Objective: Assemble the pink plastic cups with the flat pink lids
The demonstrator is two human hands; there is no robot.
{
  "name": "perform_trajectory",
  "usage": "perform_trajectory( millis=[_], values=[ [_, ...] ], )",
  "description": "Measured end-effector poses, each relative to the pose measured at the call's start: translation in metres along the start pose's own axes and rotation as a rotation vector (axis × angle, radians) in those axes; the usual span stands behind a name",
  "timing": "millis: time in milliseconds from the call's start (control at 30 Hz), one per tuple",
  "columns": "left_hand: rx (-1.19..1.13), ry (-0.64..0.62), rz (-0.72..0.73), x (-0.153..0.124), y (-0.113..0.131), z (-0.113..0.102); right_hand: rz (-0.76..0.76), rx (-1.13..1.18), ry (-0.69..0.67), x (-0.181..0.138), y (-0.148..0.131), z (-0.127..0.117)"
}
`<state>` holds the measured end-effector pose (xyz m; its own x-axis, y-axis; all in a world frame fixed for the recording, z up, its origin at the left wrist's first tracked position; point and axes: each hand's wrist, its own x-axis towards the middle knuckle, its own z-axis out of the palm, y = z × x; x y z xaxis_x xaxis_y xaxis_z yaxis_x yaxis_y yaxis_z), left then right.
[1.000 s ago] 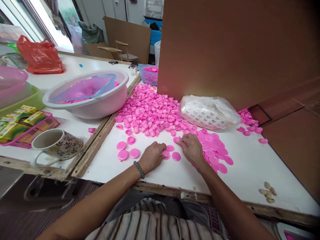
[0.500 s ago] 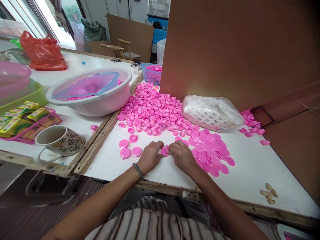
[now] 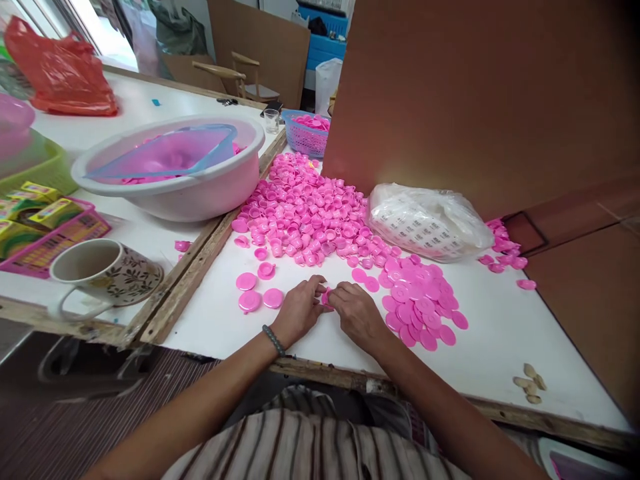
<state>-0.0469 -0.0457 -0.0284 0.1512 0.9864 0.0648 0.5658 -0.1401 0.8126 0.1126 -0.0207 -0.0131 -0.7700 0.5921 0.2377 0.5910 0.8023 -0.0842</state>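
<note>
Between my two hands is a small pink plastic piece (image 3: 325, 297), mostly covered by fingers; whether it is a cup, a disc or both together cannot be made out. My left hand (image 3: 301, 308), with a beaded bracelet at the wrist, pinches its left side. From the right, my right hand (image 3: 356, 313) grips it with curled fingers. Just left of my left hand lie several pink round pieces (image 3: 273, 298) and a toy cup (image 3: 266, 270). To the right of my right hand spreads a heap of flat pink discs (image 3: 419, 293). Beyond both hands is a large pile of pink toy cups (image 3: 310, 217).
A clear plastic bag (image 3: 430, 223) lies behind the discs. Left of the wooden strip (image 3: 200, 267) stand a white basin (image 3: 175, 200), a patterned mug (image 3: 113, 273) and a pink basket (image 3: 75, 233) of boxes. Peanuts (image 3: 530, 383) lie near the right front edge. A brown board (image 3: 450, 100) rises behind.
The pink piece has turned from showing its round face to being tilted and more covered by my fingers. My hands stay together around it. The view has shifted slightly.
</note>
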Motion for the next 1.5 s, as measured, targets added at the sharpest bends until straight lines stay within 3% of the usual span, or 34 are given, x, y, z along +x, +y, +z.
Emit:
perform_trajectory(
  millis=[167, 267, 367, 467, 600, 733, 1033, 1133, 1300, 1500],
  values=[
    [0.000, 0.002, 0.016, -0.004, 0.003, -0.004, 0.081, 0.180, 0.156, -0.005, -0.001, 0.004],
    [0.007, 0.000, 0.039, -0.007, 0.006, -0.010, 0.290, 0.453, 0.244, -0.008, -0.001, 0.006],
    [-0.097, -0.026, -0.007, -0.008, 0.010, -0.017, 0.505, 0.773, 0.175, -0.009, -0.002, 0.008],
    [-0.236, -0.027, -0.145, -0.004, 0.014, -0.020, 0.567, 0.942, 0.108, -0.009, -0.001, 0.006],
    [-0.364, -0.025, -0.303, 0.006, 0.018, -0.017, 0.411, 0.697, 0.165, -0.011, 0.005, 0.000],
    [-0.519, -0.058, -0.481, 0.015, 0.020, -0.012, 0.213, 0.490, 0.131, -0.015, 0.010, -0.001],
    [-0.617, -0.155, -0.686, 0.033, 0.017, -0.014, 0.117, 0.295, -0.070, 0.002, 0.021, -0.008],
    [-0.603, -0.173, -0.702, 0.036, 0.017, -0.016, 0.126, 0.298, -0.063, 0.002, 0.021, -0.008],
    [-0.588, -0.093, -0.608, 0.033, 0.018, -0.014, 0.269, 0.356, 0.104, -0.008, 0.018, -0.003],
    [-0.625, -0.090, -0.516, 0.028, 0.019, -0.011, 0.207, 0.601, 0.109, -0.010, 0.020, -0.005]
  ],
)
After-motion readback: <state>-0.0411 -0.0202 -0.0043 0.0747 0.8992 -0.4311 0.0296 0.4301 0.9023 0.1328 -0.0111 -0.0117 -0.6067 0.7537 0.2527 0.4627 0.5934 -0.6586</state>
